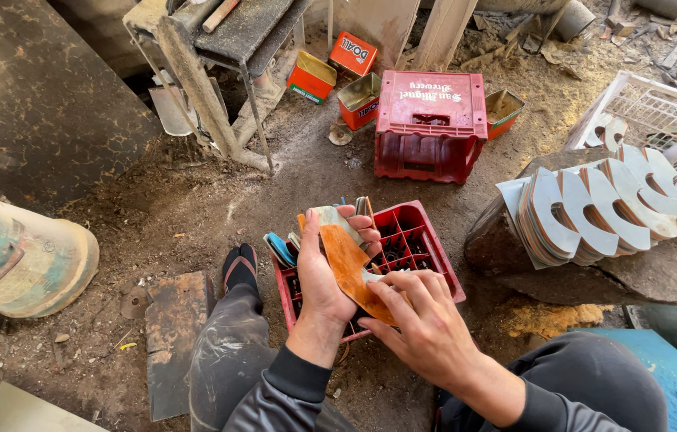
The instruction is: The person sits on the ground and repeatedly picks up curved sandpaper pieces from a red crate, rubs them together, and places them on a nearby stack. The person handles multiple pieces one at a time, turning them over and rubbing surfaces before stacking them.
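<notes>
Left hand point(324, 272) is closed around a fanned stack of flat cut-out pieces point(337, 226), held upright above the red compartmented crate point(422, 244). The orange piece point(348, 268) lies foremost, its long axis running diagonally down toward the right hand point(422, 320), which pinches its lower end and is nearer to it. Stacked white curved cut-outs point(594, 212) rest on a stone, well apart, right.

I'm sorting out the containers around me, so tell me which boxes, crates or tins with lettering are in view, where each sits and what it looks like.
Upturned red crate: on the dirt floor ahead, white lettering on top.
Red divided crate: just behind the left hand and right hand.
Orange tins: upper centre, rectangular, several open, one with white lettering.
White basket: far right, unmarked.
</notes>
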